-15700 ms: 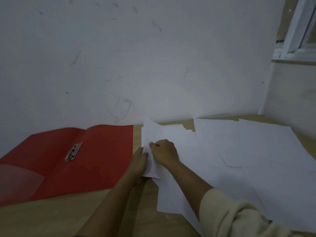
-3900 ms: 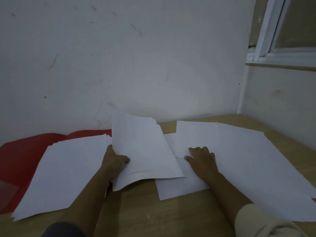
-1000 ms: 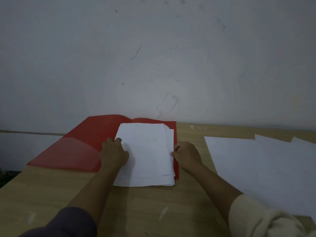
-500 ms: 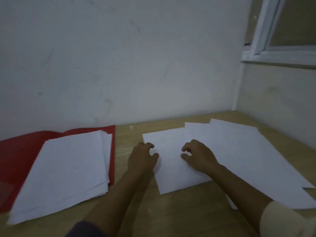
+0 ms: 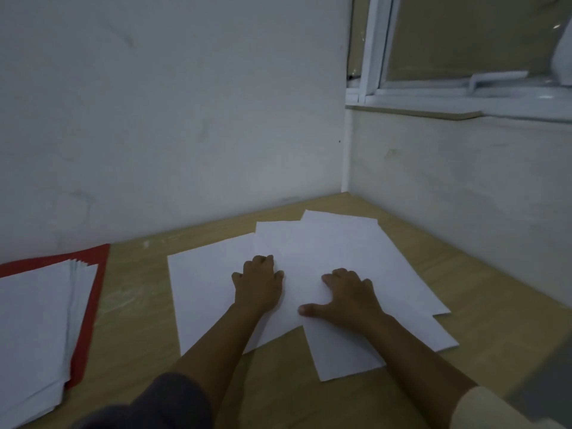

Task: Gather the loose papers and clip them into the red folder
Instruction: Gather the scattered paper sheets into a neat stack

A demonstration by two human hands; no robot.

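Observation:
Several loose white papers (image 5: 334, 252) lie fanned over one another on the wooden table, in the middle and to the right. My left hand (image 5: 258, 284) rests palm down on the leftmost sheet (image 5: 201, 289), fingers curled at the edge of the sheet above it. My right hand (image 5: 349, 297) lies flat on the overlapping sheets, fingers spread, holding nothing. At the far left the red folder (image 5: 93, 298) lies open, mostly covered by a stack of white papers (image 5: 34, 329). The folder's clip is hidden.
The wooden table (image 5: 136, 292) sits in a corner, with a white wall behind and another wall on the right. A white-framed window (image 5: 464, 88) stands above the right wall. A strip of bare wood separates the folder from the loose sheets.
Both hands have moved further onto the loose sheets, and the right hand has flattened with fingers spread. The view has swung right, so the folder sits nearer the left edge.

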